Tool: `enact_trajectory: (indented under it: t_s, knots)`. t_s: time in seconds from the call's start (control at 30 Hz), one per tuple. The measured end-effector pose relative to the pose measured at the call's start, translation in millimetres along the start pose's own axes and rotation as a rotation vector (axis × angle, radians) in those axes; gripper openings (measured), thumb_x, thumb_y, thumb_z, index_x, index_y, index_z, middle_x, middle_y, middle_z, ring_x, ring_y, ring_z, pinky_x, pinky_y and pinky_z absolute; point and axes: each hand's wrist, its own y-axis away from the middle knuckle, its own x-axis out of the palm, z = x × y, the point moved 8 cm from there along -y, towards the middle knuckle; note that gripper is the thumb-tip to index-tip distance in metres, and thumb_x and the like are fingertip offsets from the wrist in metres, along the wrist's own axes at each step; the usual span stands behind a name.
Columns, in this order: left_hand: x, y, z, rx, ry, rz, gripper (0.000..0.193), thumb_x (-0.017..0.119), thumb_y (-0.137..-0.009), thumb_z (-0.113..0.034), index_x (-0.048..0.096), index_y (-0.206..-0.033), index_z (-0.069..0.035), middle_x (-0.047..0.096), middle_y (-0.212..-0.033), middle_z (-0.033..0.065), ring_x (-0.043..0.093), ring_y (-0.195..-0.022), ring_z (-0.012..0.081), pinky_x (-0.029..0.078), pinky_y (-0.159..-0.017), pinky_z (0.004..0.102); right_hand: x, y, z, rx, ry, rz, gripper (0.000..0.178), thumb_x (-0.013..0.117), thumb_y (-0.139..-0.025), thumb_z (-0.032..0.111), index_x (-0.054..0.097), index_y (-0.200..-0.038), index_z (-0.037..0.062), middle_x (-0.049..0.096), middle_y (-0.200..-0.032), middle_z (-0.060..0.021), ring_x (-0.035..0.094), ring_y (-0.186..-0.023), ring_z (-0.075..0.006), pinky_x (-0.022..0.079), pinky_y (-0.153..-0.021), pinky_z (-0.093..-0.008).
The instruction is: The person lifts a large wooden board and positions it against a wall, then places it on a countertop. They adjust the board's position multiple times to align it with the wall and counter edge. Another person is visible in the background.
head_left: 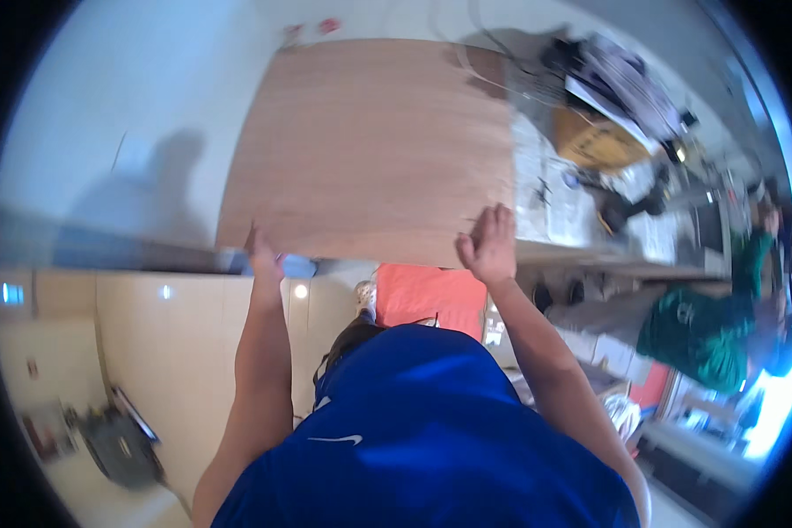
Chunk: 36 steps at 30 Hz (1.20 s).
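Reaching forward from a blue shirt [414,405], the two bare hands meet the near edge of a wide wooden board [370,145]. The left hand [266,253] is at the near left corner, seen edge-on and blurred; I cannot tell how far its fingers close or whether they hook underneath. The right hand [491,248] is open, its fingers stretched forward over the near right corner and not visibly wrapped around anything.

The board lies flat, right in front of the person, alongside a bench [546,216] with a shiny, pale top. It looks thin for its width, so I judge it stiff, more awkward than heavy, with perhaps a little bend across the middle. Its face seems smooth enough for flat palms to slide, and its corners could chip if knocked. The best hold is probably by opposite side edges, thumbs on top and fingers below, spread wide for balance.

Farther right on the bench, a dark power tool [638,204] sits in front of a yellow-brown cardboard box [598,141]. Bunched grey cloth [625,75] and a white sheet lie over the box's top, hiding whatever is inside.
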Motion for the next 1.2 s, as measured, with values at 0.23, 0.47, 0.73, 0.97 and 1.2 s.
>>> enact_trajectory:
  t_s: [0.23,0.47,0.73,0.97,1.2]
  knots:
    - [7,-3,-2,-0.044,-0.153,-0.081,0.067,0.060,-0.099,-0.058,0.048,-0.156,-0.026,0.050,-0.157,-0.0008,0.050,-0.136,0.0284,0.039,-0.111,0.0532,-5,0,-11,0.128,0.044,0.157,0.095,0.055,-0.096,0.058,0.027,-0.158,-0.0081,0.023,-0.165,-0.0349,0.017,-0.156,-0.0503,0.015,-0.128,-0.0567]
    - [-22,5,-15,-0.275,-0.604,-0.070,0.067,0.055,-0.097,-0.072,0.064,-0.134,-0.018,0.061,-0.101,0.0147,0.065,-0.092,0.0276,0.055,-0.082,0.0454,-13,2,-18,0.055,-0.004,0.211,0.114,0.054,-0.090,0.077,0.022,-0.161,-0.0061,0.020,-0.165,-0.0358,0.015,-0.156,-0.0509,0.014,-0.128,-0.0573]
    - [78,24,-69,0.565,-1.302,0.251,0.060,0.066,-0.098,-0.056,0.068,-0.114,0.002,0.072,-0.097,0.0134,0.071,-0.096,0.0287,0.055,-0.087,0.0378,-20,4,-26,-0.002,0.030,0.226,0.114,0.047,-0.091,0.081,0.022,-0.162,-0.0047,0.019,-0.167,-0.0327,0.013,-0.158,-0.0476,0.014,-0.130,-0.0527]
    - [265,142,-15,1.117,-1.450,0.278,0.076,0.071,-0.092,-0.054,0.051,-0.147,-0.006,0.043,-0.158,0.0190,0.034,-0.150,0.0369,0.030,-0.121,0.0572,-22,3,-26,0.007,-0.009,0.242,0.114,0.047,-0.091,0.081,0.022,-0.162,-0.0044,0.019,-0.167,-0.0330,0.014,-0.158,-0.0473,0.014,-0.130,-0.0536]
    - [285,151,2,1.043,-1.547,0.121,0.085,0.067,-0.090,-0.066,0.044,-0.153,-0.013,0.032,-0.165,0.0158,0.024,-0.155,0.0384,0.020,-0.120,0.0717,-20,5,-32,0.011,-0.044,0.195,0.113,0.049,-0.090,0.081,0.025,-0.161,-0.0043,0.021,-0.166,-0.0334,0.016,-0.157,-0.0479,0.016,-0.129,-0.0545]
